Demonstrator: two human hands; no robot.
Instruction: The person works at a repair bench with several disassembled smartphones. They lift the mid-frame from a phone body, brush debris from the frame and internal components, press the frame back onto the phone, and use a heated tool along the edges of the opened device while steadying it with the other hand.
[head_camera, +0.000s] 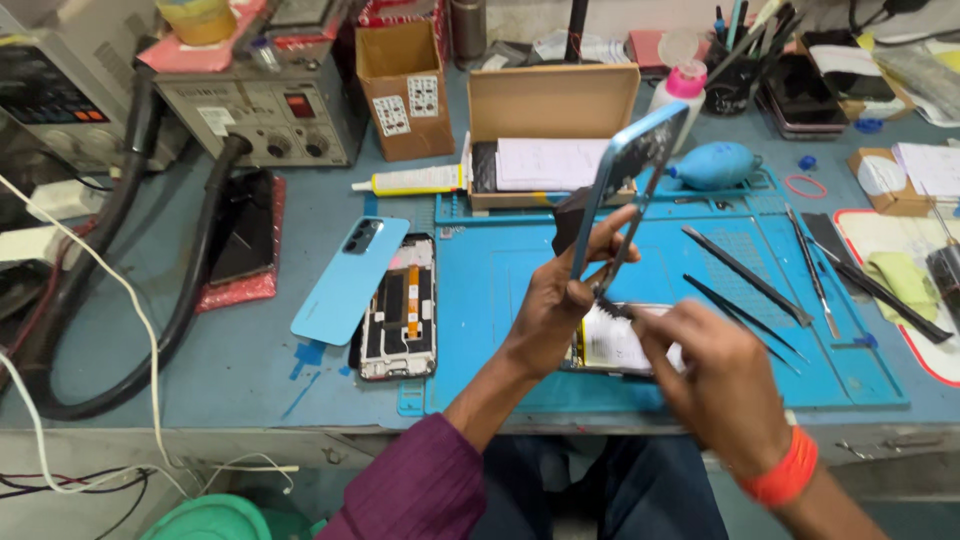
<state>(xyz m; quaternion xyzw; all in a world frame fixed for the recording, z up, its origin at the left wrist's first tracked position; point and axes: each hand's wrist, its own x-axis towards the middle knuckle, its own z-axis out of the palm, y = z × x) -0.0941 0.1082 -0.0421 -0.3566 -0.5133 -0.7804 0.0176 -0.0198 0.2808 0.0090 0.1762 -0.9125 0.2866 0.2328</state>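
Light blue plastic stands up in front of me: the back cover (628, 175) of a phone, hinged open and tilted upright over the phone body (618, 340) it is coming off. My left hand (560, 300) grips the cover's lower edge, thumb and fingers closed around it. My right hand (715, 375) is curled shut on a thin dark tool (612, 306), whose tip sits right at the joint where the cover meets the body; how much of the tool I hold is hidden under my fingers. The body lies flat near the front edge of the blue work mat (500, 300), roughly at its middle, its pale insides showing.

I judge the step in hand to be parting the cover from the body, with the cover almost free. The next move, I think, calls for a steady left grip and a small, gentle lift at the tip, since something may yet join the two halves there.

Off the mat's left edge, on the bench (150, 350), lie another blue back cover (350, 278) and an opened phone frame (400, 308), touching. Tweezers (745, 272) rest toward the mat's right side.
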